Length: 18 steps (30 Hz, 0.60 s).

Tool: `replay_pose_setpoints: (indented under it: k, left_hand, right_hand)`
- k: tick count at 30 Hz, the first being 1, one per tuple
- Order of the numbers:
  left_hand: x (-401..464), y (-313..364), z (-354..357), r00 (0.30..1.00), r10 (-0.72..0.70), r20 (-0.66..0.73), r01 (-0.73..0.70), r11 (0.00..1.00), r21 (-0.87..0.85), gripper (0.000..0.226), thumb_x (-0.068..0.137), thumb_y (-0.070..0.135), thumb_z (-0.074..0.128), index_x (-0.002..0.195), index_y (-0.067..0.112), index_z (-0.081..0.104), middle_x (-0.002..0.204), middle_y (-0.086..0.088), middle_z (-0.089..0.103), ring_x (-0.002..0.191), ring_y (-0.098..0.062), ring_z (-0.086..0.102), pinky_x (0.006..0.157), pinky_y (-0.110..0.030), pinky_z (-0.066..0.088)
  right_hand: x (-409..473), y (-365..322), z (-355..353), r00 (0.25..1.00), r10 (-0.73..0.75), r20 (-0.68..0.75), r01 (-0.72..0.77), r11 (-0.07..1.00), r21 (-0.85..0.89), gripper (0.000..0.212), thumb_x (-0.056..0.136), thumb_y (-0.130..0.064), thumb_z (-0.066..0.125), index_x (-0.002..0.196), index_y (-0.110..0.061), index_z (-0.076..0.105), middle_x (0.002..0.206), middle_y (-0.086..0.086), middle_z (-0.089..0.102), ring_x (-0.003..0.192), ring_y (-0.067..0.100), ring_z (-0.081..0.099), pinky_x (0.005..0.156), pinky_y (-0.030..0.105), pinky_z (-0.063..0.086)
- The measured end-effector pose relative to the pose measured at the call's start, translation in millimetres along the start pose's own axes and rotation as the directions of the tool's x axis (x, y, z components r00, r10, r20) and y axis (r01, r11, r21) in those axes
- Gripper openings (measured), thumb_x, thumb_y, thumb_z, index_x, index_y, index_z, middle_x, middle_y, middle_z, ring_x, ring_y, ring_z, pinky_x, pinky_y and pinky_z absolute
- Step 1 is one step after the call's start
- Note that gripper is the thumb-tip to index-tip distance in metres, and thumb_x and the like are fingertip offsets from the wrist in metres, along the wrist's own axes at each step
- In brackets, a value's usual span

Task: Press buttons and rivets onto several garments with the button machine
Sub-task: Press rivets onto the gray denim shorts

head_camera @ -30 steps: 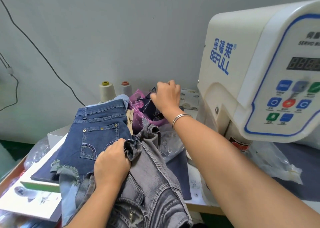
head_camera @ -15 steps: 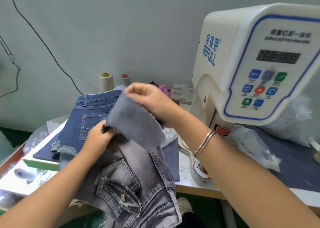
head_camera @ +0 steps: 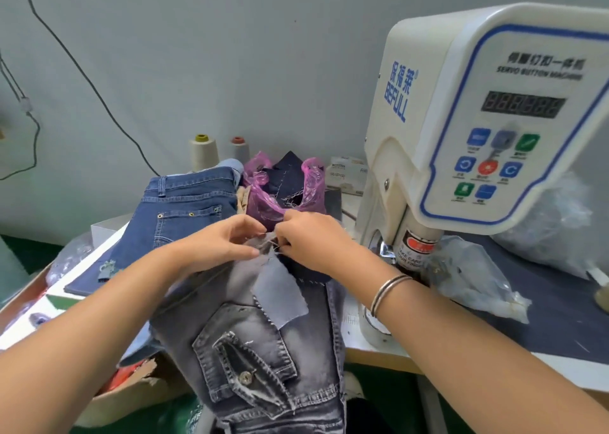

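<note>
Grey washed jeans (head_camera: 263, 351) hang over the table's front edge, a buttoned pocket flap facing me. A small grey-blue fabric patch (head_camera: 280, 293) lies on their top end. My left hand (head_camera: 220, 246) and my right hand (head_camera: 309, 239) meet just above the patch, both pinching the frayed top edge of the grey fabric with fingertips; loose threads show between them. The white button machine (head_camera: 468, 130) stands to the right, its press head (head_camera: 415, 249) close to my right wrist.
Blue denim shorts (head_camera: 184, 216) lie folded at the left on the table (head_camera: 379, 351). A pink plastic bag (head_camera: 283, 186) with dark fabric sits behind my hands. Two thread cones (head_camera: 204, 150) stand at the wall. Clear plastic bags (head_camera: 474, 278) lie right of the machine.
My right hand came back from the pink bag with the grey patch and lowered it onto the jeans. Both hands now meet at the fabric's top edge.
</note>
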State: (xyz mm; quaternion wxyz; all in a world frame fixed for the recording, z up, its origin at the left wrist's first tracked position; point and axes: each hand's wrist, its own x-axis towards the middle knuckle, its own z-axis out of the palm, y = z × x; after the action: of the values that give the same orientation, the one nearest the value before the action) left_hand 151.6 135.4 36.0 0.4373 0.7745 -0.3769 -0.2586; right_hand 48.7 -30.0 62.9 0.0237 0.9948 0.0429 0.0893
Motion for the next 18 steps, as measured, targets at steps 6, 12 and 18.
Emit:
replay_pose_setpoints:
  k: [6,12,18]
  left_hand:
    - [-40.4,-24.5,-10.3,0.966,0.131,-0.223,0.049,0.754,0.655,0.025,0.08,0.039,0.074,0.09,0.037,0.052,0.093,0.014,0.055,0.087,-0.007,0.05,0.087,-0.035,0.039]
    - [-66.8,-43.7,-24.5,0.985,-0.05,-0.164,0.104,0.937,0.335,0.016,0.091,0.019,0.064,0.089,0.029,0.051,0.08,-0.007,0.062,0.073,-0.017,0.052,0.075,-0.036,0.043]
    - [-61.5,-44.2,-25.4,0.986,-0.158,-0.047,0.163,0.974,0.158,0.053,0.095,-0.01,0.041,0.082,0.034,0.068,0.094,0.01,0.072,0.09,-0.009,0.063,0.085,-0.026,0.048]
  right_hand:
    - [-3.0,17.3,34.4,0.968,0.251,0.029,-0.25,0.967,-0.042,0.02,0.093,-0.01,0.05,0.108,-0.008,0.064,0.114,0.011,0.057,0.1,0.031,0.059,0.067,0.032,0.037]
    - [-7.5,7.9,24.0,0.975,0.222,-0.019,-0.22,0.974,0.054,0.014,0.093,-0.018,0.051,0.095,-0.011,0.064,0.11,0.006,0.056,0.097,0.028,0.057,0.068,0.032,0.043]
    - [15.2,-28.5,-17.9,0.967,-0.007,0.255,-0.129,0.85,0.511,0.023,0.078,-0.039,0.07,0.061,-0.027,0.061,0.063,-0.017,0.06,0.061,0.0,0.052,0.05,0.014,0.039]
